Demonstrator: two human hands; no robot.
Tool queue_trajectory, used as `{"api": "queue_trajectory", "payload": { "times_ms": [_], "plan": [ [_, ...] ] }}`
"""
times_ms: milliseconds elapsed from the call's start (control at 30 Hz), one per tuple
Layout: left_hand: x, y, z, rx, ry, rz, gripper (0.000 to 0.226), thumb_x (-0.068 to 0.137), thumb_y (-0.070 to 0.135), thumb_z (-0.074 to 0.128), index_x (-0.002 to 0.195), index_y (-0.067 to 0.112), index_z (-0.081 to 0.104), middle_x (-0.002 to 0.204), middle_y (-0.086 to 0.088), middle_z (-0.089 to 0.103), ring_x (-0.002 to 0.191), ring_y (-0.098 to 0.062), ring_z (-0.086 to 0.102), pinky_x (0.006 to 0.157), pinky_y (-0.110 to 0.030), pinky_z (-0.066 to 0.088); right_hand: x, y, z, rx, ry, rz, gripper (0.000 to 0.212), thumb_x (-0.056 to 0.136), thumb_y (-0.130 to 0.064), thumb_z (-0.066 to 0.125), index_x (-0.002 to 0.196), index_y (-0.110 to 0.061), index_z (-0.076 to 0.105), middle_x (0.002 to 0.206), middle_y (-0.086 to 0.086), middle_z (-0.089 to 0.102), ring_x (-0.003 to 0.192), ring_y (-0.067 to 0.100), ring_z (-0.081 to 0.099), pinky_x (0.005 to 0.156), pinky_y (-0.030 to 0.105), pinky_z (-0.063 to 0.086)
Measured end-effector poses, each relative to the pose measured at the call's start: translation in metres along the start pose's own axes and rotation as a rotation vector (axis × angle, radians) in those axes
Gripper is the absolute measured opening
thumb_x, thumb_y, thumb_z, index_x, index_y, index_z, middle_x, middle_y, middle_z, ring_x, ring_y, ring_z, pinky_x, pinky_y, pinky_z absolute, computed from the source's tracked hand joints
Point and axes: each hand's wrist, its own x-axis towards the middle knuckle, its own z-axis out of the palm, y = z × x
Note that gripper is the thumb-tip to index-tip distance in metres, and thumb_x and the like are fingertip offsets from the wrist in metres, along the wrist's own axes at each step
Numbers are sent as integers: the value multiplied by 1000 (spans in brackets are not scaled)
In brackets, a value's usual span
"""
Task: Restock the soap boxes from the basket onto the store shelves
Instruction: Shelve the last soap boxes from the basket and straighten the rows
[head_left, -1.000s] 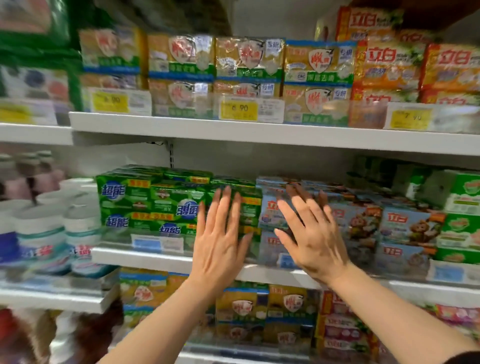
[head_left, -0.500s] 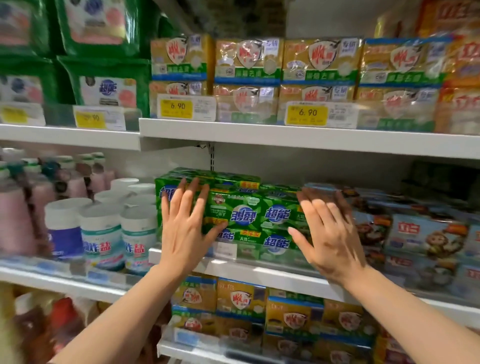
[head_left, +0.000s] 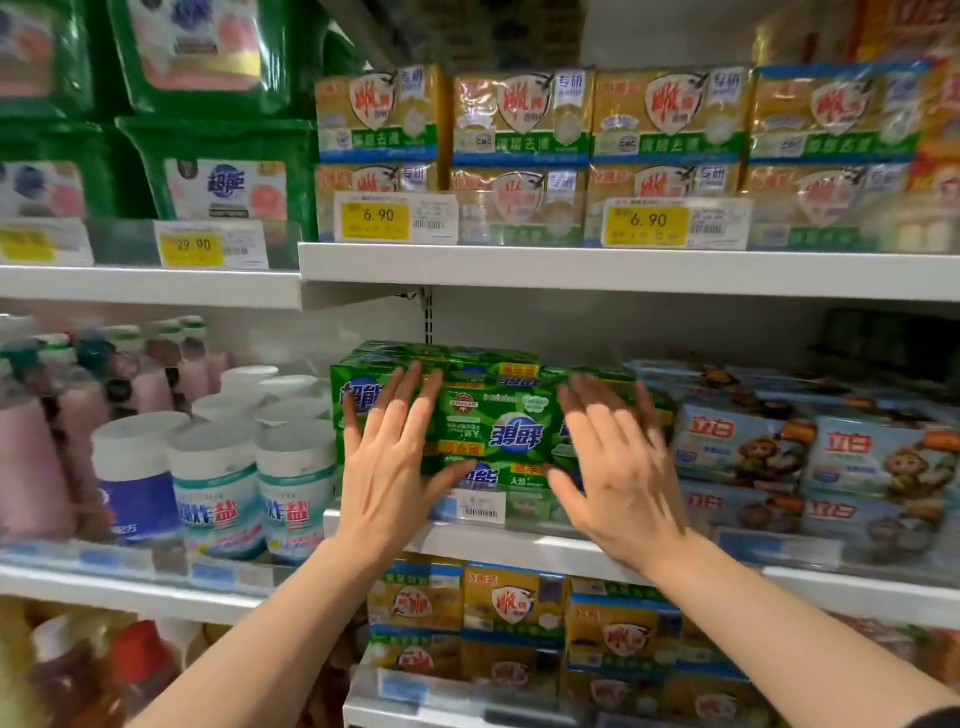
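Green soap boxes (head_left: 496, 431) stand stacked on the middle shelf (head_left: 524, 545); one front box sits upside down. My left hand (head_left: 389, 467) lies flat with straight fingers against the stack's left front. My right hand (head_left: 618, 467) presses flat against the stack's right front, fingers spread. Neither hand grips a box. The basket is out of view.
Blue soap boxes (head_left: 810, 457) sit to the right of the green ones. White tubs (head_left: 218, 478) and pink bottles (head_left: 36, 457) fill the left shelf. Yellow soap packs (head_left: 519, 156) line the upper shelf, and more yellow packs (head_left: 509, 613) sit below.
Both hands slid left along the shelf, from the blue and green boxes onto the green stack, staying flat. The view turned left with them and drew closer.
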Motion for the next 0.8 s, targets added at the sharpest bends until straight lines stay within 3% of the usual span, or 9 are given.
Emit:
{"api": "queue_trajectory", "payload": {
  "times_ms": [133, 267, 333, 400, 500, 567, 700, 800],
  "plan": [
    [3, -18, -6, 54, -30, -99, 112, 70, 83, 39, 152, 9, 23, 158, -8, 27, 147, -22, 18, 117, -59, 10, 39, -31, 7, -39, -132, -70, 78, 76, -48, 68, 136, -2, 49, 141, 15, 49, 133, 29, 44, 117, 51, 12],
    [1, -31, -11, 84, -82, -54, 106, 73, 80, 38, 152, 11, 25, 156, -8, 32, 145, -23, 23, 113, -67, 15, 50, -44, 19, -25, -183, 11, 72, 72, -51, 74, 124, -3, 60, 133, 18, 56, 130, 31, 48, 114, 53, 14],
    [0, -33, -12, 79, -78, -44, 103, 74, 78, 43, 151, 12, 26, 154, -8, 34, 143, -22, 25, 108, -71, 23, 47, -47, 20, 35, -135, 55, 63, 70, -50, 78, 116, -10, 60, 112, 18, 67, 108, 33, 64, 104, 55, 37],
    [1, -33, -12, 65, -67, -45, 104, 71, 75, 51, 151, 13, 26, 153, -8, 36, 143, -21, 22, 106, -73, 25, 44, -50, 18, 105, -77, 68, 61, 65, -45, 83, 107, -17, 50, 79, 12, 68, 70, 29, 69, 78, 51, 56],
    [0, -32, -12, 54, -54, -35, 104, 70, 72, 53, 151, 13, 26, 153, -8, 35, 143, -20, 19, 107, -73, 21, 46, -51, 14, 118, -58, 46, 62, 62, -42, 84, 104, -19, 45, 68, 9, 65, 67, 29, 67, 84, 55, 53],
    [0, -31, -12, 54, -60, -36, 104, 70, 72, 53, 151, 12, 27, 154, -8, 35, 143, -20, 18, 107, -73, 19, 50, -50, 9, 127, -92, 39, 65, 61, -45, 84, 105, -19, 43, 62, 3, 61, 54, 25, 62, 67, 45, 58],
    [0, -29, -14, 49, -90, -58, 104, 70, 69, 54, 151, 11, 27, 154, -10, 34, 145, -22, 21, 109, -72, 13, 61, -50, -3, 74, -216, 40, 79, 62, -56, 78, 118, -13, 44, 77, 1, 62, 62, 23, 62, 69, 36, 54],
    [0, -27, -17, 54, -102, -62, 104, 70, 68, 55, 152, 10, 26, 155, -11, 33, 145, -22, 19, 109, -73, 13, 70, -51, -9, 59, -376, 50, 102, 68, -62, 70, 146, -14, 25, 101, 5, 57, 89, 24, 56, 86, 37, 50]
  ]
}}
